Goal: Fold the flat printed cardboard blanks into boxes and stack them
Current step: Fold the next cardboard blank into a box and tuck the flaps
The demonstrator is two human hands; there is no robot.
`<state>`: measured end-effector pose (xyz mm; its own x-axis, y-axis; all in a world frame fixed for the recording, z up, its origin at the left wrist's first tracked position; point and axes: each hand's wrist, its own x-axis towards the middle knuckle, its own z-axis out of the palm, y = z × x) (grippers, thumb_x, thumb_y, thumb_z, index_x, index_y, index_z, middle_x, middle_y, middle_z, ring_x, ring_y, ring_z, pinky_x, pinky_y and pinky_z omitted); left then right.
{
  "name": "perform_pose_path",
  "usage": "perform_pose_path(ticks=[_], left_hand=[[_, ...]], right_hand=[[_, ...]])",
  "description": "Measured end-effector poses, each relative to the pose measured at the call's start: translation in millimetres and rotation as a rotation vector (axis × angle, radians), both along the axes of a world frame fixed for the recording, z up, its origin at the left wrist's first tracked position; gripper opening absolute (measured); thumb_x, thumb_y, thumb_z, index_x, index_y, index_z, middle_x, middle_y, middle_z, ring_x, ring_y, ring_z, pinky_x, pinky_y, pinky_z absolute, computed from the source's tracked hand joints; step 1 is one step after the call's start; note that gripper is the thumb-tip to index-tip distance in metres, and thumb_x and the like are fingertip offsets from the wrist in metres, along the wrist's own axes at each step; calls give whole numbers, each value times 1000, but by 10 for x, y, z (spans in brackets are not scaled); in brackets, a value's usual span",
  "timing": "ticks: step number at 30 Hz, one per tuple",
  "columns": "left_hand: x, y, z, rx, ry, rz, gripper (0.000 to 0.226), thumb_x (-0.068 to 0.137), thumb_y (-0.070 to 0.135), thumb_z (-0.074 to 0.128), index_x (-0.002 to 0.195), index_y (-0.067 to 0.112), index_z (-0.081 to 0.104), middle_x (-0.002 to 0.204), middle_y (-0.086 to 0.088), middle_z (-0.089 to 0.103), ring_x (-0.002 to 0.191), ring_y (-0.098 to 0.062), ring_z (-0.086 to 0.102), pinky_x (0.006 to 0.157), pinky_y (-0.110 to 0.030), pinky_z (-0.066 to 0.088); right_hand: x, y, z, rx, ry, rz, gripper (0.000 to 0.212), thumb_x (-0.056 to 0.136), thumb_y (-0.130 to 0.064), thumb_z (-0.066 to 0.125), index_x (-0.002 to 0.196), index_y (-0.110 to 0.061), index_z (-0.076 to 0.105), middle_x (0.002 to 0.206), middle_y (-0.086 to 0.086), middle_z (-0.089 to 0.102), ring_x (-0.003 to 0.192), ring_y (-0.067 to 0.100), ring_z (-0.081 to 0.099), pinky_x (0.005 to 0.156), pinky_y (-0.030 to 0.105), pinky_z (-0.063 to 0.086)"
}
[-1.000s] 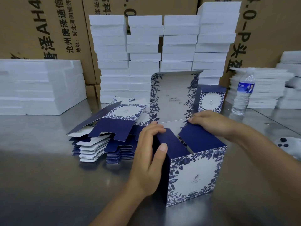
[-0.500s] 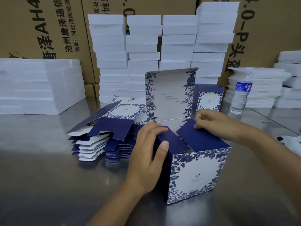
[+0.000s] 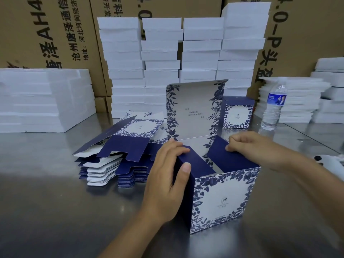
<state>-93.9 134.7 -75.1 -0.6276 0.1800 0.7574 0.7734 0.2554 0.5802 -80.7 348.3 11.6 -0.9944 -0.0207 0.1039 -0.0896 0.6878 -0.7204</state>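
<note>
Box: the printed box [image 3: 221, 200] stands upright on the worktop [image 3: 55, 211], near its front edge, with its tall lid [image 3: 193, 108] raised at the back.
Left hand: the left hand [image 3: 167, 183] grips the box's left corner, fingers [image 3: 178, 148] curled together over the left flap [image 3: 195, 162], thumb along the edge.
Right hand: the right hand [image 3: 256, 149] pinches the top edge of the right flap [image 3: 229, 159] between thumb and bent fingers.
Hidden: the box's inside is mostly behind the two blue flaps, and the left palm covers its left wall.
Cut off: a white object with dark spots [image 3: 327, 161] at the right edge; I cannot tell what it is.
Hard to read: the small print on the lid.
Blanks: a fanned pile of flat blanks [image 3: 121, 155] lies just left of the box.
Finished: one closed box [image 3: 237, 112] stands behind.
Surface: bare, reflective metal.
Room: white foam stacks [image 3: 182, 58], a water bottle [image 3: 273, 108] and brown cartons [image 3: 46, 30] behind.
</note>
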Motion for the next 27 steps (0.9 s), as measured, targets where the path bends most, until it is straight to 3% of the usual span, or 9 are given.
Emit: perform_pose_path(ticks=[8, 12, 15, 20, 24, 25, 27], left_hand=[[-1, -9, 13, -16, -10, 15, 51, 94, 62, 24, 116, 27, 55, 132, 24, 43, 136, -4, 32, 105, -11, 23], [-6, -9, 26, -27, -11, 16, 51, 94, 60, 25, 116, 27, 55, 132, 23, 44, 135, 0, 31, 105, -10, 22], [-6, -8, 25, -28, -23, -3, 47, 94, 62, 24, 116, 31, 53, 133, 22, 44, 137, -2, 30, 106, -11, 23], [-5, -21, 8, -23, -38, -32, 48, 94, 64, 22, 117, 33, 52, 136, 20, 44, 139, -6, 30, 106, -12, 23], [-1, -25, 16, -15, -56, -30, 48, 93, 66, 22, 116, 35, 51, 135, 21, 44, 139, -6, 30, 107, -12, 23], [0, -28, 20, -15, -61, -32, 47, 93, 66, 22, 116, 36, 51, 135, 21, 43, 139, -6, 30, 107, -12, 23], [2, -31, 25, -19, -67, -37, 47, 92, 66, 22, 115, 37, 50, 135, 21, 43, 139, -5, 29, 108, -13, 23]], right_hand=[[140, 67, -48, -121, -32, 30, 45, 89, -13, 57, 45, -21, 47, 46, -11, 41, 43, 2, 34, 51, 23, 26], [218, 94, -91, -209, -46, 2, 45, 88, -19, 60, 44, -19, 49, 47, -7, 47, 42, 3, 43, 45, 12, 34], [235, 55, -99, -257, -21, -2, 48, 90, -14, 58, 43, -18, 47, 47, -2, 47, 41, 6, 40, 45, 16, 32], [253, -27, -109, -319, -24, -33, 36, 91, -9, 54, 56, -11, 46, 60, 11, 45, 52, 17, 39, 52, 28, 28], [312, -36, -164, -421, -63, -42, 27, 86, -17, 59, 70, 4, 55, 69, 17, 51, 59, 23, 47, 52, 28, 33], [343, -35, -171, -446, -71, -42, 27, 81, -23, 62, 72, 2, 58, 67, 16, 55, 57, 21, 51, 50, 25, 38], [416, -22, -182, -464, -65, -30, 26, 68, -36, 64, 53, -17, 54, 55, 4, 52, 46, 12, 47, 43, 16, 39]])
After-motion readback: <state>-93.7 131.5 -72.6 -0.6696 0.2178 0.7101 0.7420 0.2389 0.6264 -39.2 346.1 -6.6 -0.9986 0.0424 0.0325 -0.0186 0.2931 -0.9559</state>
